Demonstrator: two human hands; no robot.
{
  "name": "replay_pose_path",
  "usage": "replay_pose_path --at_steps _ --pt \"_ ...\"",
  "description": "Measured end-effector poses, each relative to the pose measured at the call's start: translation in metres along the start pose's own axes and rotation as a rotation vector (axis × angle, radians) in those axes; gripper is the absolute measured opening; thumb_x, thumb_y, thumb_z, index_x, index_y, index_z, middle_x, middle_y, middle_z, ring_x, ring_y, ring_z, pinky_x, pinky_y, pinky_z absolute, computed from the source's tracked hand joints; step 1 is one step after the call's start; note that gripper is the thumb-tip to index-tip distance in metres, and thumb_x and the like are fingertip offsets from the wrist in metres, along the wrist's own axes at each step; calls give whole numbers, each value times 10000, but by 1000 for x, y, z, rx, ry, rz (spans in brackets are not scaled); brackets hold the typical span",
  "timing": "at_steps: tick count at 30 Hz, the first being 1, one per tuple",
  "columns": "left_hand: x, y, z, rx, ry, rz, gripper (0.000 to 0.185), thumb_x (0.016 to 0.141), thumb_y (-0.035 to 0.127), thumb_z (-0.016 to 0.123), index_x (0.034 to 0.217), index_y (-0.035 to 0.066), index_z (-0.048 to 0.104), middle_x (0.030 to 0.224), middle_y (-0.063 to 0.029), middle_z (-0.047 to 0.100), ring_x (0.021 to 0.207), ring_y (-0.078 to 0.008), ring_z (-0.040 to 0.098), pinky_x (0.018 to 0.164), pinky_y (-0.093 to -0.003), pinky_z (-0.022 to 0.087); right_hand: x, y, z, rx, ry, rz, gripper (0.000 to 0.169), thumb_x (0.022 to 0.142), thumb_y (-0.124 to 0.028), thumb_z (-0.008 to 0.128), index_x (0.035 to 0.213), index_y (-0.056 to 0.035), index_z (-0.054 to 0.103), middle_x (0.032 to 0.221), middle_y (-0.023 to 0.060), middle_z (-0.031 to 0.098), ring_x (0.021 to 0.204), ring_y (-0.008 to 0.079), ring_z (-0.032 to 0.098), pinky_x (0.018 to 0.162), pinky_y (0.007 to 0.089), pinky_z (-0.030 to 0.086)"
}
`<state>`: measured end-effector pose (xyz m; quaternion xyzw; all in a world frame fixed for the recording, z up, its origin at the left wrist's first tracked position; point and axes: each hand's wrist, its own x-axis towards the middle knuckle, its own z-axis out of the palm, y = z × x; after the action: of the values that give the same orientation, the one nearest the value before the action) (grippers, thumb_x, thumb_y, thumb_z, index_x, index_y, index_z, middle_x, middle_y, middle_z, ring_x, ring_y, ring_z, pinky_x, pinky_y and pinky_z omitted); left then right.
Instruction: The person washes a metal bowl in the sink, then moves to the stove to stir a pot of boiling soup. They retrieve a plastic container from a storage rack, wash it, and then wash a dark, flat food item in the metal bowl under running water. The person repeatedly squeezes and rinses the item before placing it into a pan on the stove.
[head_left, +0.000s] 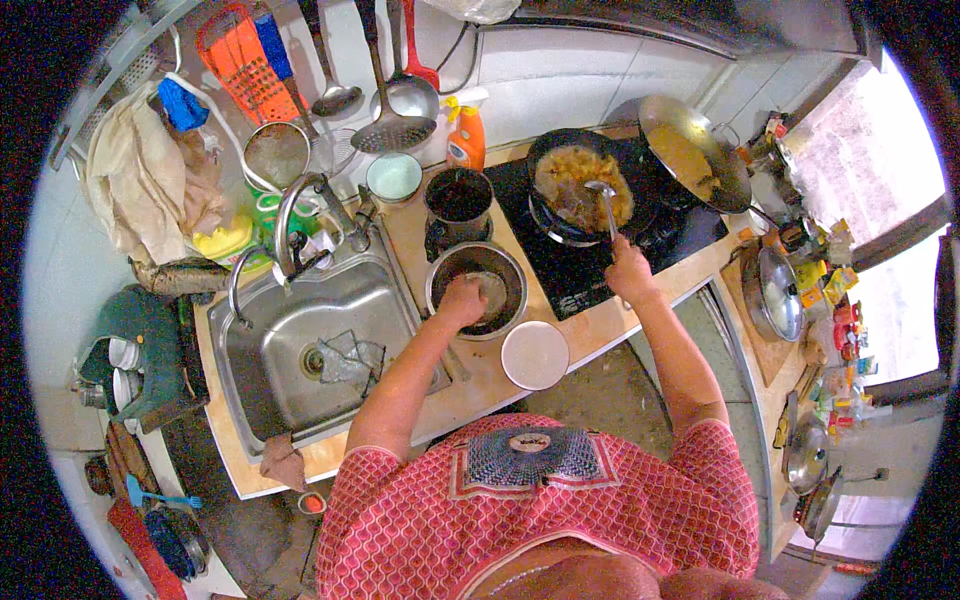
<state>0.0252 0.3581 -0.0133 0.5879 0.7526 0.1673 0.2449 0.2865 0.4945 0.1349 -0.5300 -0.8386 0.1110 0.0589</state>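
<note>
My right hand (630, 274) is closed around the handle of a metal spoon (606, 202). The spoon's bowl rests in a dark pan (541, 204) of browned food in liquid (574, 176), on the black cooktop (581, 292). My left hand (465, 301) reaches into a stainless steel pot (517, 262) on the counter. A pale round thing (495, 292) lies by its fingers inside the pot; whether they grip it is hidden. Just below the pot, a round whitish lid or dish (535, 355) sits close to the counter edge.
A steel sink (262, 360) with a curved faucet (283, 225) lies left. A dark container (458, 196), a pale green bowl (394, 178) and an orange spray bottle (467, 142) stand behind the pot. A wok (694, 150) leans beyond the cooktop. Utensils, including a skimmer (394, 131), hang above.
</note>
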Motion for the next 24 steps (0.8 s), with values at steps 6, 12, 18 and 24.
replay_pose_path --at_steps 6,12,18,24 --pt "18 -28 33 165 -135 -63 612 706 197 537 1277 174 319 1326 -239 214 1212 -397 244 954 -496 284 -23 -20 -16 444 241 -141 544 700 -64 498 1229 -33 374 755 207 546 716 370 538 671 376 448" --pt "5 0 10 152 -122 -83 736 650 141 571 1312 181 251 1270 -281 284 1125 -426 357 951 -446 312 -24 -23 1 632 -61 188 453 751 -85 504 1188 -4 422 939 172 585 860 293 570 752 330 445" --pt "2 -14 15 163 36 1 706 636 111 573 1278 74 283 1146 -257 442 1051 -382 447 910 -435 350 -18 -24 -8 473 148 126 426 743 -68 517 1157 14 455 1104 177 536 1010 258 531 861 297 400" --pt "15 -16 18 72 14 -91 668 658 90 570 1267 57 298 1115 -233 476 1013 -385 473 868 -410 404 -10 -4 0 478 210 78 434 729 -55 530 1154 -1 461 1067 190 549 1003 278 531 858 319 406"
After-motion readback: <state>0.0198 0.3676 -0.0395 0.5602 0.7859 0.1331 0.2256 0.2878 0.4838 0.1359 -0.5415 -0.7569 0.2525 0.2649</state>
